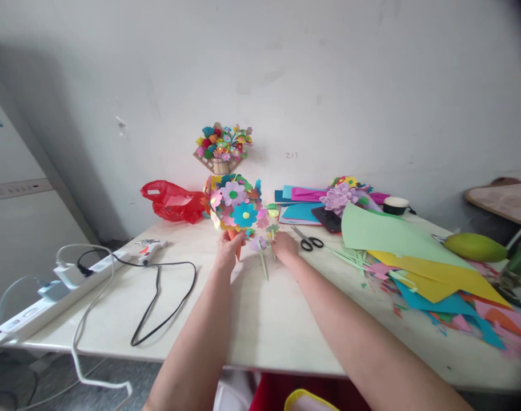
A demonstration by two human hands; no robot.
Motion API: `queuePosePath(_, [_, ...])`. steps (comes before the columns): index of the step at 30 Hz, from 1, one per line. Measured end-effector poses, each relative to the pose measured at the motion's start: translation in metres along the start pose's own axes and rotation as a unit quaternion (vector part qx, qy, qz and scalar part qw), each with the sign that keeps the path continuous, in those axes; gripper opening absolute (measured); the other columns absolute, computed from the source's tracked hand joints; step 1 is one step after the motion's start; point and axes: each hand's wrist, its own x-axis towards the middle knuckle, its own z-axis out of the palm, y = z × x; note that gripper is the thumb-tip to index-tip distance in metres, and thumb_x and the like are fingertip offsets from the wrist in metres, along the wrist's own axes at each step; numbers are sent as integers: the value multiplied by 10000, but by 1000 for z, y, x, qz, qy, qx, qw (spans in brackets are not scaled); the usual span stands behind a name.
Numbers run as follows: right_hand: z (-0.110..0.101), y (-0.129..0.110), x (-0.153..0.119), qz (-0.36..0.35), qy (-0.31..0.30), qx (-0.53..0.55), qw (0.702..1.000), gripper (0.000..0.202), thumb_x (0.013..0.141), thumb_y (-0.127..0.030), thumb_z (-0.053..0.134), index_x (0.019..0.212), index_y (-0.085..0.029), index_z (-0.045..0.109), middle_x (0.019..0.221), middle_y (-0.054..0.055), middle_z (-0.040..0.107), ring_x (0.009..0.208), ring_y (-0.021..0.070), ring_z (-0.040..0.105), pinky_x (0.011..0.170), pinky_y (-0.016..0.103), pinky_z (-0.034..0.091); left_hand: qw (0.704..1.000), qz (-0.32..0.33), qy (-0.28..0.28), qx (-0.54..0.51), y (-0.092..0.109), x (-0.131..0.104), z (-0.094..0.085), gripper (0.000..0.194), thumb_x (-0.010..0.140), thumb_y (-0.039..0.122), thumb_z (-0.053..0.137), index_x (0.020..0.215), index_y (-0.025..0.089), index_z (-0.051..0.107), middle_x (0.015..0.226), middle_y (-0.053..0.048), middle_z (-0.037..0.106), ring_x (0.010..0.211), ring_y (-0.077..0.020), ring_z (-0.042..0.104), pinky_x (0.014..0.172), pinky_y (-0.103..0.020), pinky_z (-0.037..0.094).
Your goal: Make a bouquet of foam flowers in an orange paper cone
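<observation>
My left hand [229, 250] is closed around the orange handle of a bouquet of foam-paper flowers [233, 201], held upright above the table. The blossoms are blue, purple, pink, yellow and orange. To its right, my right hand [285, 245] has its fingers closed at the pale green stem of a small paper flower [272, 229]; the fingertips are partly hidden. Between the hands lies a purple paper flower [258, 244] with a light green stem pointing towards me. Black-handled scissors [312, 244] lie just right of my right hand.
A glue gun [154, 251] with a looping black cord and a power strip [59, 294] occupy the left. A red plastic bag [172, 201] stands behind. On the right are coloured sheets [436, 274], scraps, a phone [327, 219] and a green-yellow fruit [475, 247]. A flower basket [221, 164] is against the wall.
</observation>
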Motion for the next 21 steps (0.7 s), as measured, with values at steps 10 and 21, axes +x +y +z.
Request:
queuePosePath(10, [2, 1, 0, 0, -19, -17, 1000, 295, 861, -304, 505, 1110, -197, 622, 1145, 115, 644, 1042, 231, 624, 775, 288, 459, 996, 27, 54, 59, 2, 3, 3, 407, 548, 363, 769, 808, 165, 526, 579, 60, 508, 457, -59, 419, 469, -220, 340])
queuePosePath(21, [3, 6, 0, -8, -5, -16, 1000, 327, 823, -162, 467, 1122, -216, 588, 1099, 85, 658, 1010, 227, 630, 744, 289, 456, 998, 13, 48, 38, -2, 3, -4, 383, 585, 406, 771, 803, 168, 564, 657, 29, 566, 493, -68, 468, 514, -229, 385])
